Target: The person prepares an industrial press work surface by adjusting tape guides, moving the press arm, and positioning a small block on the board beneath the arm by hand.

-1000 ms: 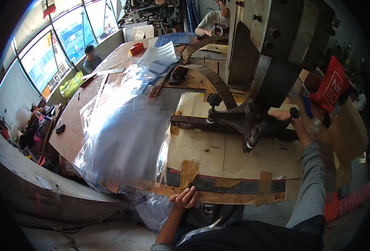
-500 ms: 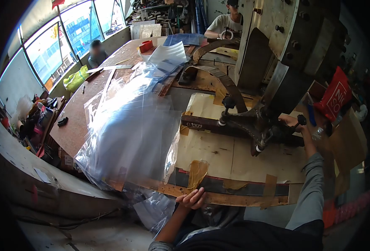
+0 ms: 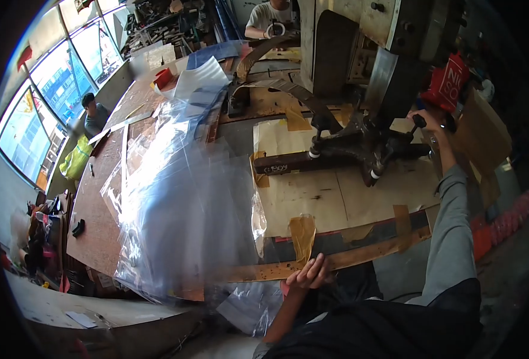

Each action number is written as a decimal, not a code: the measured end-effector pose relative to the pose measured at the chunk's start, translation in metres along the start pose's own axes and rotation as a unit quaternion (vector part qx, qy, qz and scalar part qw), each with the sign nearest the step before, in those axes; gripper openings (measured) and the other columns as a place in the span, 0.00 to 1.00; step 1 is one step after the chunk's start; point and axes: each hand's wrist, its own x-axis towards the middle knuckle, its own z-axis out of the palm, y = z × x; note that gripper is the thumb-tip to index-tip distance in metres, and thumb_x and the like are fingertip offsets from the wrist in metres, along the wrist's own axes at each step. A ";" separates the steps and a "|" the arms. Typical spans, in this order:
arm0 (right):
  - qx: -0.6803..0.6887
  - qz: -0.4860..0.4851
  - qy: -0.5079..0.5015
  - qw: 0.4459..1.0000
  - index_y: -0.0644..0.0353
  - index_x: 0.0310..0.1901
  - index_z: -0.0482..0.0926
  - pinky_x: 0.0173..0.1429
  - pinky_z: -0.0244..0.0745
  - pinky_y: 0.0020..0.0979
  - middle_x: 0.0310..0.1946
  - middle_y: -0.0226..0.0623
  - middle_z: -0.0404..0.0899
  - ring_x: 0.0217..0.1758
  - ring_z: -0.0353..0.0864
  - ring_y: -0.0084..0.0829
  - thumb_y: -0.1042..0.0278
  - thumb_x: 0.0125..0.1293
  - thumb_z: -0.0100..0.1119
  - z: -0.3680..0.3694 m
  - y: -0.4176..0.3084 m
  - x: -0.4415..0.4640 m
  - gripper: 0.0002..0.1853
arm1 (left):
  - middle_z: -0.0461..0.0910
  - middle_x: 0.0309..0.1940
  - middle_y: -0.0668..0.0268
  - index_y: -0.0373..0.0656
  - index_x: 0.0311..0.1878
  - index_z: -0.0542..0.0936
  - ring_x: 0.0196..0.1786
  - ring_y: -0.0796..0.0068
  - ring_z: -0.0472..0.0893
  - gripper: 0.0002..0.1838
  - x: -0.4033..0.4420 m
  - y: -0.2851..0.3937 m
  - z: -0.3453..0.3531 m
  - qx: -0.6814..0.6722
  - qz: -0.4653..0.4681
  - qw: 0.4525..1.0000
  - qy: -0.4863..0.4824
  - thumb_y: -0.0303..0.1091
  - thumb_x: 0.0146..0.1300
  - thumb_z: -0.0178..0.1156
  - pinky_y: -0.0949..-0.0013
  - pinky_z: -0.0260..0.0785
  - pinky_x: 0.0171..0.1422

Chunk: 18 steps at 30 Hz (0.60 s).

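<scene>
My left hand curls its fingers over the wooden front edge of the work table, just below a strip of brown tape. At the right, my right hand is closed beside a black knob on the press; what lies in its fingers is hidden. The press's dark metal head has a long bar marked with white letters. This bar sits over a pale board taped to the table. Left of the board lies a pile of clear plastic sheets.
A curved metal guide stands behind the board. On the brown tabletop are a black object, a ruler and a red tape roll. One person is at the back, another by the windows. A red bag sits right.
My view has shifted, so the scene sits differently in frame. My right hand has moved up and outward around the knob. The left hand keeps its place on the edge by the tape.
</scene>
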 end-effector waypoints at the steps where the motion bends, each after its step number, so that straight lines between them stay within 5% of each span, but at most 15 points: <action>1: 0.013 0.025 0.031 0.999 0.66 0.44 0.75 0.49 0.68 0.28 0.38 0.33 0.76 0.42 0.72 0.22 0.73 0.59 0.56 -0.005 0.004 -0.003 0.11 | 0.78 0.53 0.87 0.65 0.44 0.80 0.54 0.88 0.72 0.09 0.001 0.000 -0.002 -0.008 -0.008 1.000 -0.005 0.49 0.65 0.53 0.66 0.46 0.66; 6: 0.022 0.176 0.098 0.979 0.67 0.41 0.78 0.48 0.71 0.26 0.41 0.37 0.77 0.41 0.76 0.25 0.80 0.54 0.55 0.008 0.043 -0.019 0.11 | 0.78 0.54 0.86 0.62 0.45 0.82 0.55 0.89 0.73 0.12 0.005 0.000 -0.012 -0.051 -0.022 0.997 -0.053 0.50 0.65 0.53 0.69 0.48 0.62; 9: 0.171 0.112 0.230 0.952 0.65 0.51 0.76 0.48 0.73 0.25 0.44 0.39 0.77 0.42 0.78 0.26 0.83 0.54 0.53 0.016 0.065 -0.032 0.19 | 0.78 0.54 0.86 0.63 0.45 0.82 0.54 0.90 0.73 0.12 0.008 -0.004 -0.014 -0.036 -0.012 0.997 -0.067 0.50 0.65 0.53 0.69 0.48 0.61; 12: 0.172 0.141 0.258 0.940 0.61 0.63 0.68 0.45 0.73 0.23 0.54 0.37 0.72 0.44 0.78 0.25 0.85 0.61 0.48 0.009 0.062 -0.043 0.26 | 0.79 0.54 0.86 0.63 0.45 0.82 0.54 0.91 0.73 0.12 0.009 -0.005 -0.014 -0.027 -0.002 0.998 -0.064 0.49 0.65 0.53 0.70 0.48 0.60; 13: 0.134 0.193 0.304 0.923 0.59 0.64 0.66 0.45 0.74 0.24 0.53 0.36 0.74 0.45 0.78 0.23 0.83 0.62 0.50 0.002 0.007 -0.051 0.27 | 0.79 0.53 0.86 0.63 0.45 0.82 0.54 0.91 0.73 0.12 0.009 -0.005 -0.012 -0.030 -0.007 0.998 -0.056 0.48 0.65 0.53 0.70 0.48 0.60; 18: 0.149 0.146 0.273 0.939 0.57 0.60 0.70 0.45 0.74 0.24 0.47 0.34 0.76 0.44 0.78 0.22 0.81 0.64 0.52 -0.010 0.037 -0.053 0.22 | 0.80 0.52 0.85 0.61 0.43 0.83 0.52 0.90 0.73 0.11 0.005 -0.002 -0.009 -0.025 -0.029 0.998 -0.045 0.45 0.65 0.51 0.69 0.50 0.58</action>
